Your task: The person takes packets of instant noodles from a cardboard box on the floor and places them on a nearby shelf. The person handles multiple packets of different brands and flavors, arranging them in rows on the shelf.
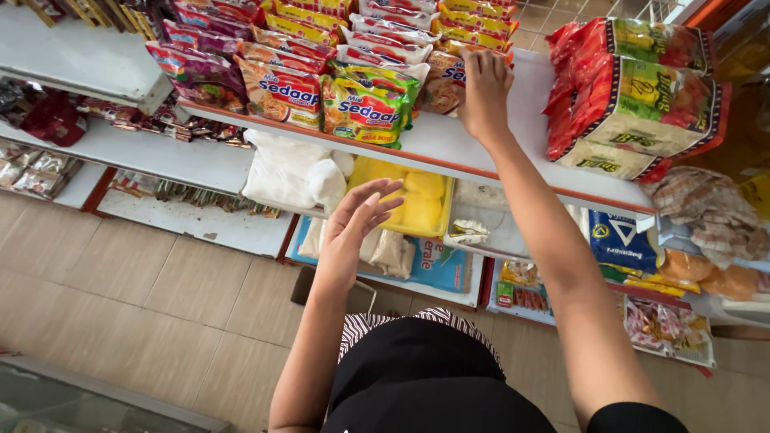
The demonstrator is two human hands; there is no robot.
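right hand [484, 95] grips noodle pack [446, 80] on top shelf [521, 120] | left hand [353, 228] loose, fingers spread, holds nothing | tray [362, 172] holds yellow bags [421, 196]

A small grocery shop: white shelves with orange edges [481, 164] carry rows of bright plastic instant-noodle packets [365, 104], stacked red-and-yellow snack bags [634, 100], yellow bagged goods [413, 200] and white sacks [293, 172], with more packaged sweets on lower tiers above a beige tiled floor [136, 305].
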